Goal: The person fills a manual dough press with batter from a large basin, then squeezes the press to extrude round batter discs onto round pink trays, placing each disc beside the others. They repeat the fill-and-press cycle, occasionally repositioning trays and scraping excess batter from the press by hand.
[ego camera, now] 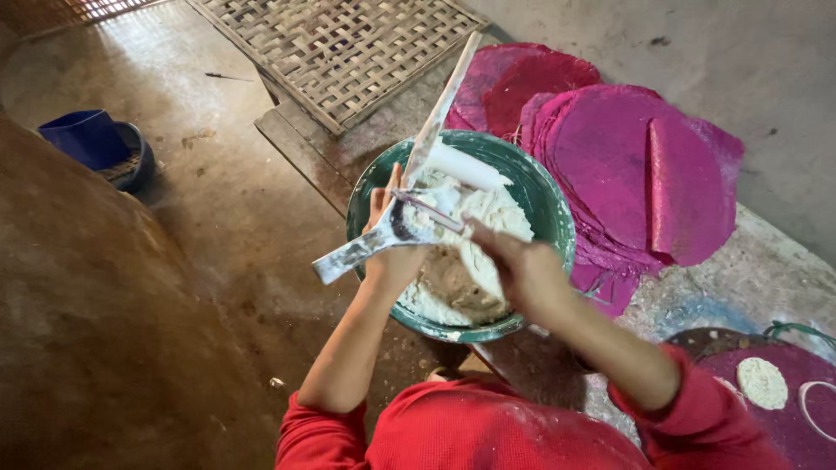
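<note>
Brown glossy floor [218, 200]; woven mat [340, 48] at top, blue tub [87, 139] left of mat, grey wall [697, 52] right.

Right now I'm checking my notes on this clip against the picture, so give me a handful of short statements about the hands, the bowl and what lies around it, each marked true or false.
1. The green bowl holds white dough. True.
2. The left hand grips a dough-smeared ladle over the bowl. True.
3. The right hand rests flat on the floor. False: it is raised over the bowl, its fingers on a thin stick laid across the ladle.
4. The round mats stacked beside the bowl are yellow. False: they are magenta.
5. A blue container sits on the floor at far left. True.
6. The person's sleeves are white. False: they are red.
</note>
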A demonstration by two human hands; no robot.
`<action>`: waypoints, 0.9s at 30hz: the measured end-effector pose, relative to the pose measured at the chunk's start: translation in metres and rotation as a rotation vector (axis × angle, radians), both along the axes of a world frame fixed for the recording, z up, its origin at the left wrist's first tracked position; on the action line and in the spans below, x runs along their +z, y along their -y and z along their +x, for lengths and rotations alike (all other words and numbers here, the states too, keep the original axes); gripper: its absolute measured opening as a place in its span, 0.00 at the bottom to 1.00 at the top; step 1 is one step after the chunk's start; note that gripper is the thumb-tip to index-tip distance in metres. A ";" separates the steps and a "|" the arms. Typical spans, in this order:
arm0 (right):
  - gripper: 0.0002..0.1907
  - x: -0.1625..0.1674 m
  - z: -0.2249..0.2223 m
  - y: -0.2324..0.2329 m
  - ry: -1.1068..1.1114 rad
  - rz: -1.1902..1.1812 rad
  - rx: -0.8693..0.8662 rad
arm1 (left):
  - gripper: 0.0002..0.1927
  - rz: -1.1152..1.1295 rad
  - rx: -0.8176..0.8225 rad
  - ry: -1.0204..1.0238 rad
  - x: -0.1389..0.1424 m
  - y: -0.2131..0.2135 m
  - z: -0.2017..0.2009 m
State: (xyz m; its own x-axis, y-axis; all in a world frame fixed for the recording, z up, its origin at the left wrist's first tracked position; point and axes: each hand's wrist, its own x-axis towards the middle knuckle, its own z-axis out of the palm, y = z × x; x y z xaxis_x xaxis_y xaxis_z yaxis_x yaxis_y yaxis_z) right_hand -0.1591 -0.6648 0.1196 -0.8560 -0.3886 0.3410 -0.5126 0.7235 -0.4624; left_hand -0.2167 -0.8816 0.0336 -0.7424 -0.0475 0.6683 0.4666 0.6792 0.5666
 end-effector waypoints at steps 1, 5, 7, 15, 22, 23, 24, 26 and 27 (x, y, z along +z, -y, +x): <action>0.20 -0.012 0.004 -0.003 0.031 -0.074 0.038 | 0.32 -0.098 0.070 0.026 0.004 -0.001 -0.003; 0.23 -0.035 -0.003 -0.034 0.440 -0.196 -0.038 | 0.45 -0.017 0.075 0.162 0.013 -0.002 -0.012; 0.23 -0.037 -0.021 -0.043 0.486 -0.273 -0.058 | 0.34 -0.163 0.135 0.051 0.013 -0.006 -0.013; 0.18 -0.046 -0.004 -0.023 0.116 -0.264 0.157 | 0.33 -0.389 0.240 0.102 0.006 -0.011 -0.029; 0.16 0.047 -0.045 -0.044 0.485 0.411 -0.018 | 0.39 -0.433 0.064 0.308 0.020 -0.002 -0.018; 0.15 0.048 -0.043 -0.033 0.316 0.498 0.026 | 0.39 -0.434 -0.006 0.131 0.019 -0.008 -0.011; 0.14 0.048 -0.041 -0.021 0.140 0.583 0.070 | 0.39 -0.400 -0.048 0.180 0.019 -0.012 -0.007; 0.09 0.041 -0.027 0.000 -0.086 0.905 0.148 | 0.40 -0.328 -0.124 0.268 0.016 -0.019 -0.002; 0.06 0.040 -0.021 0.006 -0.208 1.060 0.184 | 0.40 -0.320 -0.168 0.188 0.015 -0.018 -0.002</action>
State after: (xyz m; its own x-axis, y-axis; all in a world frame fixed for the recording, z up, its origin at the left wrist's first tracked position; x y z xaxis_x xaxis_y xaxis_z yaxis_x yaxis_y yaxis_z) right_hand -0.1798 -0.6706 0.1600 -0.7193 -0.6859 -0.1107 -0.6495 0.6073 0.4575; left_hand -0.2187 -0.8640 0.0482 -0.8331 0.2727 0.4813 0.4940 0.7584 0.4253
